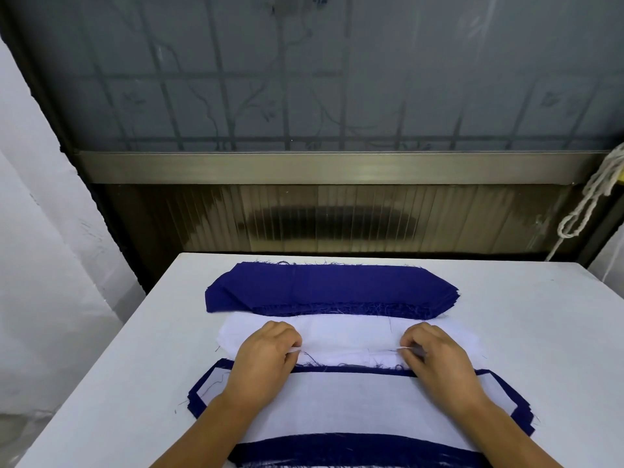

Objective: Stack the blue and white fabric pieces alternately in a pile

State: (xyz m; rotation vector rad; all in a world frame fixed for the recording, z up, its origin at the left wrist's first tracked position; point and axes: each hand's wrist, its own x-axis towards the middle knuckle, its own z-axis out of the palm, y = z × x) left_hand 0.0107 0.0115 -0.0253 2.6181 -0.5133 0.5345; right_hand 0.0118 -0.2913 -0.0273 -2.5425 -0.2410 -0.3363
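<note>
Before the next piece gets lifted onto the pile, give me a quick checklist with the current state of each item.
1. Left hand pinches the near edge of the white fabric stack: ok.
2. Right hand pinches the same edge: ok.
3. Only one white layer caught: cannot tell.
4. Top of the alternating pile is white, so a blue piece looks due next, yet both hands are on white: not ok.
5. Blue fabric stack lies beyond the white one, untouched: ok.
6. Alternating pile lies flat on the white table, blue borders showing round the white top: ok.
</note>
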